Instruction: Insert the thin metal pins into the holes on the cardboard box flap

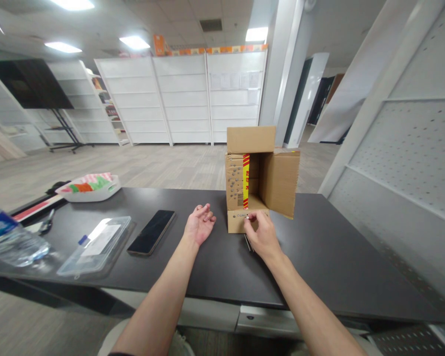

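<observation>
A cardboard box (234,180) stands with its flaps open toward me. Yellow and red tape (246,180) runs down its front. Small dark round spots or holes dot the left front flap. My right hand (262,233) is closed in a pinch at the lower flap (236,225), where there are a few small marks. Whatever sits between its fingertips is too small to make out. Under that hand, thin rod-like pieces (248,243) lie on the table. My left hand (201,223) rests palm up to the left of the box, fingers loosely curled and apart, with nothing visible in it.
On the dark table (215,269), a phone (152,232) and a clear plastic case (96,244) lie to my left. Further left are a water bottle (15,242) and a white basket (96,193) with colourful packets. A white perforated panel (404,163) stands at the right.
</observation>
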{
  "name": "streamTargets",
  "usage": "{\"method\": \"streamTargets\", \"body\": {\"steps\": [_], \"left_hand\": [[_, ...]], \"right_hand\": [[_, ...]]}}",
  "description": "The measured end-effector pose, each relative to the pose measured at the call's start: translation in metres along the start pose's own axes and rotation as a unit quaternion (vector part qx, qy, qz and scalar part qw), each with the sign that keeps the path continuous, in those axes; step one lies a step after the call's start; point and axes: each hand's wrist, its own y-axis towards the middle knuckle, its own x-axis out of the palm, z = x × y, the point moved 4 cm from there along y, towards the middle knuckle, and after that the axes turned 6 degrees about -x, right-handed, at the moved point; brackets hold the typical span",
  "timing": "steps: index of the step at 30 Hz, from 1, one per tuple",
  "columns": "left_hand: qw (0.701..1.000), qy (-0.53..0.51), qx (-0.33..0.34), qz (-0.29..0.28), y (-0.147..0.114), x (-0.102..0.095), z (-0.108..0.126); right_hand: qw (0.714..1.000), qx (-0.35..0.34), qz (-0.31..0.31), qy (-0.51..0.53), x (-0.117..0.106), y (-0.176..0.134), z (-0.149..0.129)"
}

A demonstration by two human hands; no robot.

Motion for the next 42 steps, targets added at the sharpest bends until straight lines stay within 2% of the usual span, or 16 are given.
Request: {"method": "streamTargets", "body": {"steps": [13,25,42], "left_hand": [[1.0,-0.001,0.001,-0.001,0.001,-0.002,0.0],[1.0,-0.012,-0.003,0.003,0.002,-0.004,0.0],[1.0,-0.009,0.0,0.0,0.002,-0.004,0.0]], "right_hand": [[0.998,0.039,0.049,0.032,-0.005,0.003,0.004],[0.997,0.035,0.067,0.03,-0.002,0.004,0.011],[0.997,0.03,0.059,0.03,0.004,0.005,0.015]]}}
